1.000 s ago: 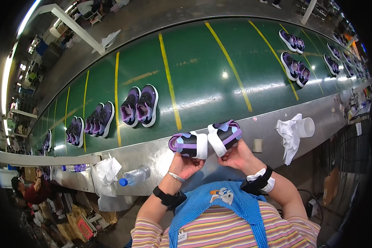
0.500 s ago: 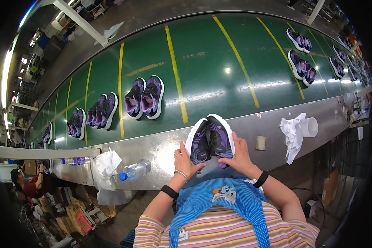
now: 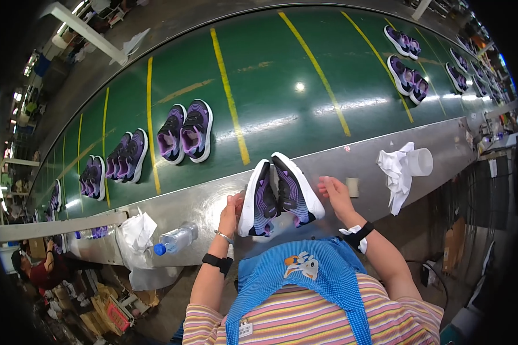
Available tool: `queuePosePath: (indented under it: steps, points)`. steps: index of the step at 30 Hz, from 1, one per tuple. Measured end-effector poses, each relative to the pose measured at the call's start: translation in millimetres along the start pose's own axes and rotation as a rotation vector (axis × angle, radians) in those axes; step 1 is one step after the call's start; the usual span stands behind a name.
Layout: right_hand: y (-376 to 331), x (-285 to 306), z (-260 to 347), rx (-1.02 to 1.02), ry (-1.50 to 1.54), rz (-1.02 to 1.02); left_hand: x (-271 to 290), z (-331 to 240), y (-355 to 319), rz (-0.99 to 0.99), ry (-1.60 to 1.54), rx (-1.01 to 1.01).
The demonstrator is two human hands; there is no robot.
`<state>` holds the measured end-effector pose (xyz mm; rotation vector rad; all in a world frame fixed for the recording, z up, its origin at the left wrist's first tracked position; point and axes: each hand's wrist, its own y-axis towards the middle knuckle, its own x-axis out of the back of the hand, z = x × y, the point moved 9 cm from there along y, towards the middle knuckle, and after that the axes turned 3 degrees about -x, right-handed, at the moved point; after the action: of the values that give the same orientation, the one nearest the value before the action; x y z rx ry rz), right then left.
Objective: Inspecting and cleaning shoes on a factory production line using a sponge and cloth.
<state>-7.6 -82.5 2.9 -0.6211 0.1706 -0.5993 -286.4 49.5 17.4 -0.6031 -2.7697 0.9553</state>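
Two black and purple sneakers with white soles are directly in front of me at the metal ledge, toes pointing away. The left shoe [image 3: 258,198] leans against or stands close beside the right shoe [image 3: 296,187], and their heels spread apart. My left hand [image 3: 230,214] is at the outer side of the left shoe, fingers extended along its sole; whether they touch is unclear. To the right of the pair, my right hand [image 3: 337,197] is clear of the shoe, its fingers loosely apart and holding nothing.
A green conveyor belt [image 3: 259,92] with yellow lines carries more shoe pairs [image 3: 184,132] left and right. On the metal ledge [image 3: 328,164] are a plastic bottle [image 3: 178,238], crumpled white paper [image 3: 397,172], a white cup [image 3: 422,162] and a small beige block [image 3: 352,187]. Another person [image 3: 40,267] works far left.
Both hands have let go of the shoes' heel ends and moved outward to either side. The shoes have come nearer me, their heels now farther apart. The view has shifted slightly.
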Motion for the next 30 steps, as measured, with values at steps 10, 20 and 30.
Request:
queuePosePath:
  steps: [10,20,30]
  points:
    - [-15,-56,32,0.292,-0.353,0.324,-21,-15,6,0.154,0.474,-0.387]
    - [-57,-15,73,0.59,-0.385,-0.106,-14,31,17,-0.084,0.289,-0.263]
    - [-65,-112,79,0.997,-1.185,0.672,-46,21,0,0.038,-0.005,0.123]
